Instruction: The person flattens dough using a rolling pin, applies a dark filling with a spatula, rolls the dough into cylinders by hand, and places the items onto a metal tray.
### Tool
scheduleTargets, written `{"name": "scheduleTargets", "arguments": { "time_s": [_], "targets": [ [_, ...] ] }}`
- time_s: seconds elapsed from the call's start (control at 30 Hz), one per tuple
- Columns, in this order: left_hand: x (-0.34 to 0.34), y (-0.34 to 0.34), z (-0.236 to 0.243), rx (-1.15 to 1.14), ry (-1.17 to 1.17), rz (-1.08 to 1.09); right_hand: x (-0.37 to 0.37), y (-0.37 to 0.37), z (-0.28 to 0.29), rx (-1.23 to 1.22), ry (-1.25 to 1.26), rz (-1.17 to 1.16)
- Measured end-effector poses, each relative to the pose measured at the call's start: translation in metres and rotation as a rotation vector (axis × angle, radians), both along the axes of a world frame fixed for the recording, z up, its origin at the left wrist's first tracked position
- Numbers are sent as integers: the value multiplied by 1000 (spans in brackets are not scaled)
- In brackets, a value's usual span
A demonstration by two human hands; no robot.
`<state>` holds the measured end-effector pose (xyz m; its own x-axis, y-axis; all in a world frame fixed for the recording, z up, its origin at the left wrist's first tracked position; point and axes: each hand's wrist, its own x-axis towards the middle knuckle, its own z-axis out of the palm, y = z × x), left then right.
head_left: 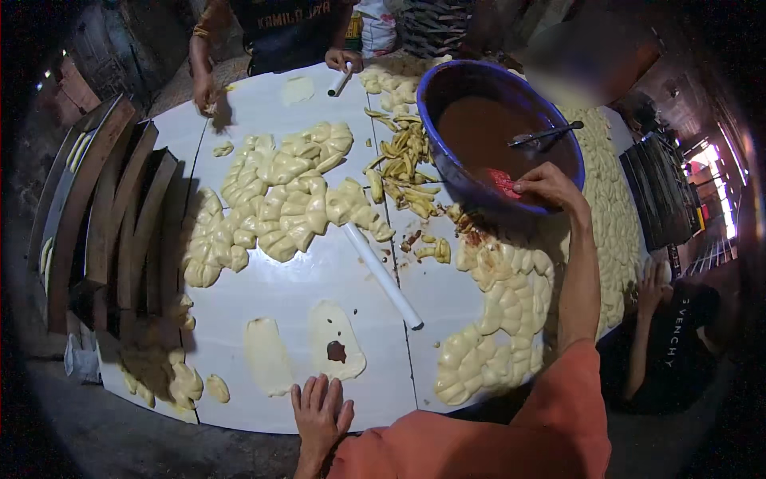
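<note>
My left hand [321,413] lies open with its fingers stretched out at the near table edge, touching or just short of a flattened dough piece [331,315]. A dab of brown filling [336,351] and a few dark specks sit on that piece. A second flattened dough piece [268,357] is beside it on the left. My right hand [550,188] reaches over a large blue tub [435,132] of brown filling [471,120], closed on a red scraper-like tool [504,184] at its near rim. The tool's lower part is in the filling, so its full shape is hidden.
A white rolling pin [383,275] lies mid-table. Dough lumps [279,203] cover much of the white table [239,311], and peeled bananas [403,164] lie by the tub. Stacked trays [120,207] stand left. Co-workers are opposite and at right; one's hand [343,60] holds another rolling pin.
</note>
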<state>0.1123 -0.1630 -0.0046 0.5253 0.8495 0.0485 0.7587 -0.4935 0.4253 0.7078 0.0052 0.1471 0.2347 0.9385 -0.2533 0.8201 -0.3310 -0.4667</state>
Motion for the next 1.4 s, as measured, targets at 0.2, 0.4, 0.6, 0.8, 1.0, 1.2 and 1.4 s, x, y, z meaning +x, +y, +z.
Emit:
{"name": "scheduleTargets", "arguments": {
  "time_s": [0.2, 0.4, 0.6, 0.8, 1.0, 1.2, 1.4],
  "targets": [
    [-1, 0, -3, 22, -59, 5, -4, -17, 15, -93, 204, -178],
    [-21, 3, -10, 77, -285, -5, -63, -34, 38, 60, 324, -277],
    [-93, 25, 1, 57, -105, 7, -173, -66, 7, 43, 450, -131],
    [-144, 39, -9, 34, 1, -119, -350, -74, -26, -70, 476, 129],
    [-147, 36, -14, 18, -40, -117, -471, -93, -51, 109, -103, 479],
    [-143, 38, -15, 55, -61, -123, -486, -103, -68, 290, -344, 455],
    [-143, 36, -17, 62, -63, -109, -493, -138, -69, 337, -335, 456]
  ]
}}
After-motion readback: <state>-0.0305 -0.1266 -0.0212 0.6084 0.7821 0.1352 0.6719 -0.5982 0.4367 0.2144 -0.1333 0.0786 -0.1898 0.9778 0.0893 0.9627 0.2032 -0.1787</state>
